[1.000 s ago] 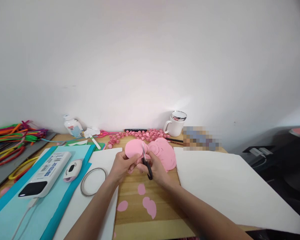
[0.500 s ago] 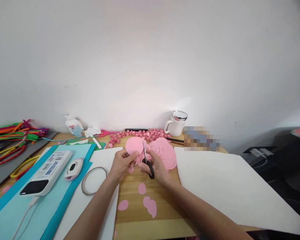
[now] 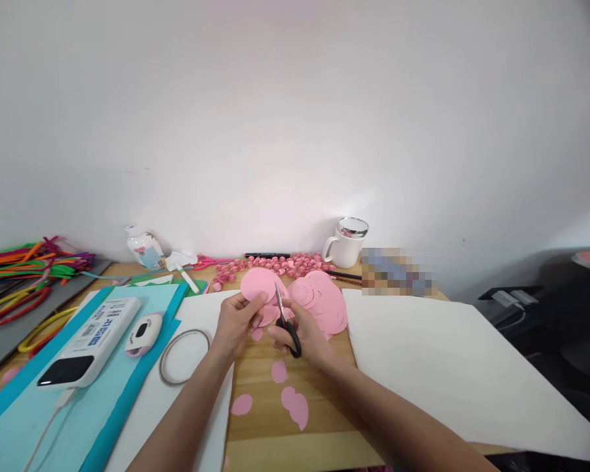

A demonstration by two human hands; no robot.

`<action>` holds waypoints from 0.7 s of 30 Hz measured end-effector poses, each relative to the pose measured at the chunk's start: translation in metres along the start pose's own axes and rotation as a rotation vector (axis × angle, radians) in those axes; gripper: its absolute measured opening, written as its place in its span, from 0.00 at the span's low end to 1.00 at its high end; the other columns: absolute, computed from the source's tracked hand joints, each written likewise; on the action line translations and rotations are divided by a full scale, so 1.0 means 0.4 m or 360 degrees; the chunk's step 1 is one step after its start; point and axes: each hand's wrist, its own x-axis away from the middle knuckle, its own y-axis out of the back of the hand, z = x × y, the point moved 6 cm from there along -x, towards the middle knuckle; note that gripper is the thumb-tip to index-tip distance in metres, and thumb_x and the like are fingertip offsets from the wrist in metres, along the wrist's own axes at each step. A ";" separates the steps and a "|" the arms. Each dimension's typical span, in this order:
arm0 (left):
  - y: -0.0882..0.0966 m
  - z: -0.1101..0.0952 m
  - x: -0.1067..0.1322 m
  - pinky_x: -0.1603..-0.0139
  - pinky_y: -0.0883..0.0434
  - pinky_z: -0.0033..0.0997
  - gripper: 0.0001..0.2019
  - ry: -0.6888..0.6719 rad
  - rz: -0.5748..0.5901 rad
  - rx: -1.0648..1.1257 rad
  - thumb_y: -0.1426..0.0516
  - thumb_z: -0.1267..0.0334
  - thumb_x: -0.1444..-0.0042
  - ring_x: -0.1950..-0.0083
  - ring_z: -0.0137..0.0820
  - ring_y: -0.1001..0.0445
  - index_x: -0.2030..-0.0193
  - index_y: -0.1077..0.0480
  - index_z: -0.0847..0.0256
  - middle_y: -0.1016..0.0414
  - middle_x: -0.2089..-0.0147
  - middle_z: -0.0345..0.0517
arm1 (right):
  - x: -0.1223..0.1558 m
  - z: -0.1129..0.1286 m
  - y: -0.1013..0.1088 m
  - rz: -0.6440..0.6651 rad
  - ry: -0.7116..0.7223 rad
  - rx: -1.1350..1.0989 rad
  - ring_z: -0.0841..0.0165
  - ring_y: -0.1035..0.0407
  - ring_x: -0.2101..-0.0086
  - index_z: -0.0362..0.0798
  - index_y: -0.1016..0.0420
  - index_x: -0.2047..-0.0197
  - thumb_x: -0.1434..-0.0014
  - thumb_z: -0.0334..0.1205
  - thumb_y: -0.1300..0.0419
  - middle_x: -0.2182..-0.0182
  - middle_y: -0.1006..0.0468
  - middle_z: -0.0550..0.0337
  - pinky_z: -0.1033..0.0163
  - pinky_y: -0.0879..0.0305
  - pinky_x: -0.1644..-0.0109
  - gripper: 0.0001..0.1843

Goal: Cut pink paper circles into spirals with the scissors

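Observation:
My left hand [image 3: 236,322] pinches a pink paper disc [image 3: 256,285] and holds it upright above the wooden table [image 3: 260,383]. My right hand [image 3: 305,332] grips black-handled scissors [image 3: 286,326], their blades pointing up into the disc's right edge. A stack of pink paper circles [image 3: 323,301] lies just behind my right hand. Pink paper offcuts [image 3: 289,392] lie on the wood below my hands.
Small pink paper rolls [image 3: 270,265] and a white mug [image 3: 345,244] stand at the back. White sheets [image 3: 447,367] lie right and left. On the blue paper [image 3: 49,419] rest a power bank [image 3: 92,341] and a small device [image 3: 143,333]; a metal ring [image 3: 183,355] lies nearby. Coloured pipe cleaners [image 3: 24,272] lie far left.
The pink disc has shifted slightly left and turned in my left hand. The scissors have tilted and moved a little left along its edge. A small pink scrap now lies under my left hand.

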 end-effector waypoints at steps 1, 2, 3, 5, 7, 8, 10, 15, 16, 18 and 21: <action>0.001 0.000 0.001 0.85 0.51 0.23 0.17 0.0004 -0.0007 -0.0022 0.36 0.57 0.56 0.87 0.18 0.50 0.84 0.38 0.63 0.43 0.89 0.32 | 0.000 -0.001 -0.002 0.0021 0.0001 -0.0011 0.74 0.40 0.84 0.47 0.42 0.52 0.56 0.51 0.33 0.84 0.32 0.71 0.70 0.47 0.81 0.34; 0.001 0.000 0.001 0.84 0.51 0.23 0.17 0.0011 -0.0013 -0.0040 0.36 0.58 0.57 0.87 0.18 0.51 0.84 0.38 0.62 0.44 0.90 0.31 | -0.001 -0.001 -0.003 0.0038 0.0006 -0.0025 0.74 0.40 0.83 0.47 0.41 0.52 0.57 0.51 0.32 0.83 0.32 0.71 0.70 0.46 0.80 0.33; 0.001 0.000 0.002 0.84 0.51 0.23 0.17 0.0018 -0.0014 -0.0054 0.36 0.59 0.58 0.87 0.18 0.51 0.85 0.38 0.62 0.45 0.91 0.31 | -0.002 -0.001 -0.004 0.0046 0.0016 -0.0045 0.73 0.40 0.83 0.47 0.41 0.53 0.57 0.50 0.32 0.83 0.33 0.71 0.69 0.46 0.79 0.33; 0.001 -0.001 0.003 0.84 0.52 0.23 0.17 0.0025 0.0003 -0.0081 0.35 0.60 0.59 0.87 0.18 0.52 0.85 0.38 0.62 0.45 0.91 0.30 | -0.004 0.000 -0.001 0.0042 0.0046 -0.0105 0.73 0.39 0.81 0.48 0.41 0.54 0.59 0.50 0.31 0.82 0.33 0.71 0.68 0.44 0.77 0.33; -0.001 -0.003 0.003 0.83 0.52 0.23 0.17 0.0017 0.0042 -0.0111 0.35 0.61 0.60 0.86 0.18 0.51 0.86 0.39 0.63 0.45 0.91 0.31 | -0.005 0.002 0.003 0.0017 0.0068 -0.0168 0.72 0.37 0.78 0.49 0.41 0.54 0.60 0.48 0.30 0.80 0.33 0.71 0.68 0.43 0.74 0.34; -0.002 -0.003 0.003 0.83 0.52 0.23 0.18 0.0015 0.0059 -0.0123 0.35 0.61 0.60 0.86 0.18 0.51 0.86 0.39 0.63 0.45 0.91 0.31 | -0.006 0.003 0.006 0.0004 0.0078 -0.0189 0.73 0.37 0.77 0.49 0.41 0.54 0.61 0.48 0.29 0.79 0.33 0.70 0.68 0.42 0.73 0.34; -0.002 -0.001 0.003 0.83 0.52 0.23 0.18 0.0021 0.0071 -0.0136 0.35 0.61 0.60 0.86 0.18 0.51 0.86 0.40 0.63 0.45 0.91 0.31 | -0.006 0.005 0.010 -0.0018 0.0092 -0.0197 0.73 0.37 0.76 0.48 0.41 0.55 0.61 0.46 0.29 0.77 0.32 0.68 0.68 0.42 0.72 0.33; -0.001 0.002 0.000 0.83 0.54 0.23 0.17 0.0044 0.0049 -0.0122 0.34 0.61 0.61 0.86 0.17 0.51 0.85 0.39 0.63 0.45 0.91 0.30 | -0.008 0.002 0.012 -0.0015 0.0075 -0.0184 0.75 0.40 0.78 0.48 0.41 0.55 0.60 0.45 0.30 0.79 0.34 0.71 0.69 0.44 0.75 0.32; -0.002 0.002 0.000 0.82 0.54 0.23 0.17 0.0045 0.0045 -0.0114 0.34 0.60 0.61 0.86 0.17 0.52 0.85 0.39 0.63 0.45 0.91 0.30 | -0.008 0.000 0.012 -0.0014 0.0071 -0.0175 0.75 0.40 0.79 0.48 0.41 0.54 0.59 0.45 0.30 0.80 0.35 0.72 0.70 0.45 0.76 0.32; -0.002 0.000 0.001 0.83 0.55 0.23 0.16 0.0043 0.0036 -0.0092 0.34 0.60 0.61 0.86 0.17 0.52 0.84 0.38 0.63 0.45 0.91 0.30 | -0.010 -0.003 0.014 -0.0028 0.0074 -0.0150 0.75 0.41 0.80 0.48 0.42 0.54 0.58 0.45 0.31 0.81 0.34 0.72 0.70 0.45 0.77 0.32; -0.002 -0.002 0.002 0.83 0.55 0.22 0.16 0.0045 0.0027 -0.0055 0.34 0.60 0.61 0.87 0.17 0.52 0.83 0.37 0.63 0.45 0.91 0.29 | -0.012 -0.010 0.017 -0.0041 0.0066 -0.0107 0.74 0.39 0.80 0.48 0.42 0.54 0.57 0.45 0.32 0.81 0.32 0.71 0.70 0.46 0.79 0.31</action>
